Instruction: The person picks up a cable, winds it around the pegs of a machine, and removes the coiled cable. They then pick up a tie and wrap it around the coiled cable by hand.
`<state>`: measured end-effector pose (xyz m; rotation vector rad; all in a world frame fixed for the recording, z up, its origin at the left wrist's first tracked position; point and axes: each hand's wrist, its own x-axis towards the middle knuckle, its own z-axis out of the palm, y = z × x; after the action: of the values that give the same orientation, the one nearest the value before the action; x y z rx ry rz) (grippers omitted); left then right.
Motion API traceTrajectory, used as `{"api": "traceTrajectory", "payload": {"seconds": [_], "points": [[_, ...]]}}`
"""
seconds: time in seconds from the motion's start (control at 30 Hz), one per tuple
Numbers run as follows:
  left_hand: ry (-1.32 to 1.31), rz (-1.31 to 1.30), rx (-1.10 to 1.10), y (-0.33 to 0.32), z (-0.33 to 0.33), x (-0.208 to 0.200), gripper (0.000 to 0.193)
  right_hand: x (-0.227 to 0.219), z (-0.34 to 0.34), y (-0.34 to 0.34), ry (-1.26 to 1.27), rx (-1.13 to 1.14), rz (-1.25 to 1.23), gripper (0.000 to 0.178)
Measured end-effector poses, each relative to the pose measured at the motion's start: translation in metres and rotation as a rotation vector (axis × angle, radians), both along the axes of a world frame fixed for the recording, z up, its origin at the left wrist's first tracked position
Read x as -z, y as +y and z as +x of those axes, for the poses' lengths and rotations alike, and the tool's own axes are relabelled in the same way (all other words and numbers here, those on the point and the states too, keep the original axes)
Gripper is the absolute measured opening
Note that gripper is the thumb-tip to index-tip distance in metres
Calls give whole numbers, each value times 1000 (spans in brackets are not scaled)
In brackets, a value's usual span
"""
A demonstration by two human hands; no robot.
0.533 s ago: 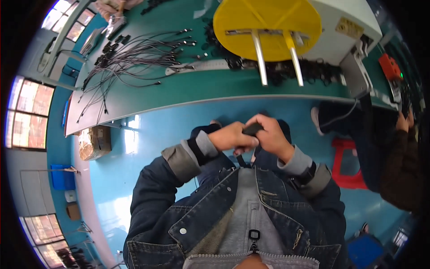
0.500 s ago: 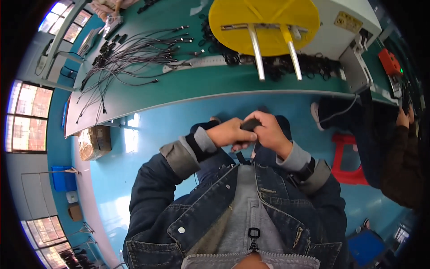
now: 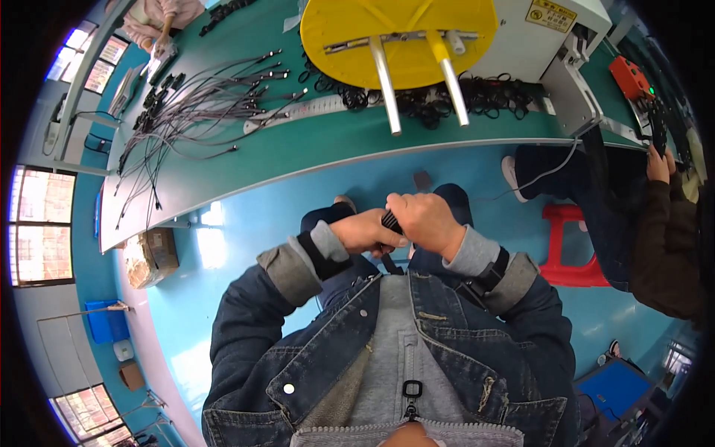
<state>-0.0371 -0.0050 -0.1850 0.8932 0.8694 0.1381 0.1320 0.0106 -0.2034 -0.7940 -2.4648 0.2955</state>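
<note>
In front of my lap, both hands meet around a black ribbed piece (image 3: 389, 220), mostly hidden by my fingers; its exact kind cannot be made out. My left hand (image 3: 363, 231) is closed on its lower part, thumb pointing right. From the other side my right hand (image 3: 428, 223) grips it, fingers curled over the top. A short black strap-like end (image 3: 390, 264) shows just below the hands. Both hands are held away from the green table (image 3: 328, 153), between its front edge and my jacket.
On the table lie many dark cables (image 3: 186, 119), a pale ruler strip (image 3: 328, 106) and black loops (image 3: 432, 112). A yellow disc (image 3: 402, 59) with two metal rods overhangs the edge. A red stool (image 3: 558, 261) and a co-worker's hands (image 3: 658, 165) are at right; another person (image 3: 160, 22) works far left.
My hands have turned the black piece, and its ribbed side now shows. They have shifted slightly left in view. The whole scene has also slid a little left as my head moved.
</note>
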Motion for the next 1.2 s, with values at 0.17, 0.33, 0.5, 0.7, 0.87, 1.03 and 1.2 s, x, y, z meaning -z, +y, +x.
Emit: {"api": "traceTrajectory", "payload": {"seconds": [0.17, 0.33, 0.5, 0.7, 0.87, 1.03, 1.2], "points": [[-59, 42, -140, 1, 13, -6, 11, -10, 8, 13, -5, 16, 53, 12], [-39, 36, -326, -5, 13, -6, 11, -29, 24, 34, 139, -46, -175, 10], [-82, 165, -501, -1, 20, -14, 15, -44, 47, 86, 521, 385, -242, 10], [-34, 383, -521, 21, 42, -39, 14, -41, 44, 129, 371, 503, -104, 12], [-121, 507, -654, 72, 55, -43, 15, -47, 47, 132, 627, 538, -382, 15], [-137, 483, -783, 92, 61, -45, 14, -46, 44, 131, 638, 536, -256, 13], [-176, 488, -811, 92, 66, -41, 11, -43, 44, 137, 431, 464, -214, 12]]}}
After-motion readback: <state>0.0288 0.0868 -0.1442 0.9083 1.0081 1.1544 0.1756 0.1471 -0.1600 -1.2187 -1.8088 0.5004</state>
